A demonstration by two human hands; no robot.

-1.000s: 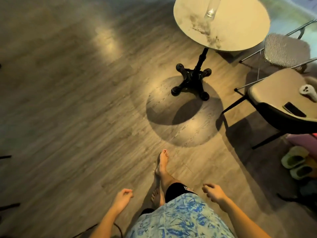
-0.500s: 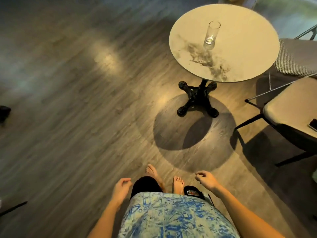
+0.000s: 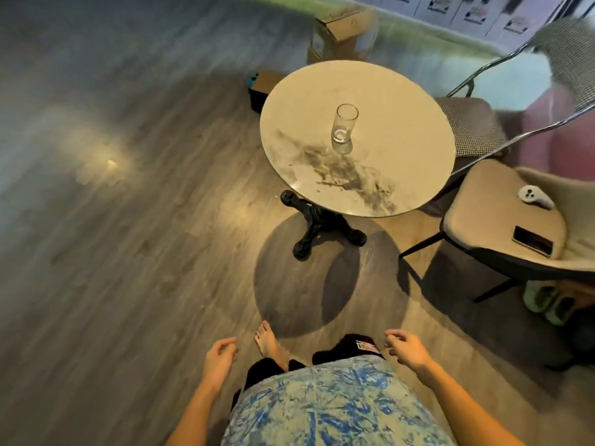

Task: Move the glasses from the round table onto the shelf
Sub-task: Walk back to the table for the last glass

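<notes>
One tall clear glass (image 3: 344,128) stands upright near the middle of the round marble-topped table (image 3: 409,123), which rests on a black cast base (image 3: 317,228). My left hand (image 3: 219,358) hangs low at my side, fingers loosely curled and holding nothing. My right hand (image 3: 406,349) is also low, fingers apart and empty. Both hands are well short of the table, near my waist. No shelf is in view.
A beige chair (image 3: 502,220) stands right of the table with a white controller (image 3: 534,196) and a black phone (image 3: 533,243) on its seat. A houndstooth chair (image 3: 473,130) sits behind it. Cardboard boxes (image 3: 341,33) lie beyond the table. Slippers (image 3: 547,304) rest under the beige chair.
I have stepped closer to the table, so it and the glass appear nearer and more central. Both hands stayed low and empty.
</notes>
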